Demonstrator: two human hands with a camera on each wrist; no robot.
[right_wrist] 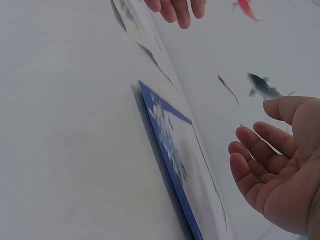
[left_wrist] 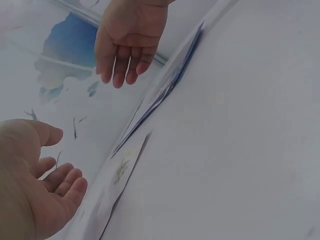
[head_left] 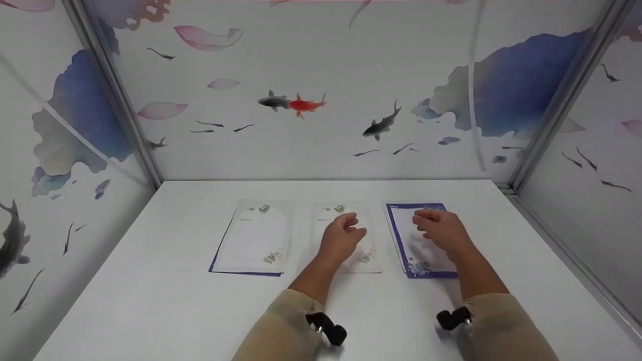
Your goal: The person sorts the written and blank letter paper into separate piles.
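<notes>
Above the middle sheet of white paper with printed flowers, my left hand hovers with loosely bent fingers and holds nothing. My right hand is over the purple-bordered sheet on the right, its fingers also loosely bent and free of any object. Both palms face inward in the wrist views, where a gap shows between the right hand and the purple-bordered paper. At the left lies another white floral sheet, with a purple edge peeking out beneath it.
All the papers lie in a row on a white table. White panels printed with fish and petals enclose the back and sides, joined by metal posts. Black wrist mounts stick out from both sleeves.
</notes>
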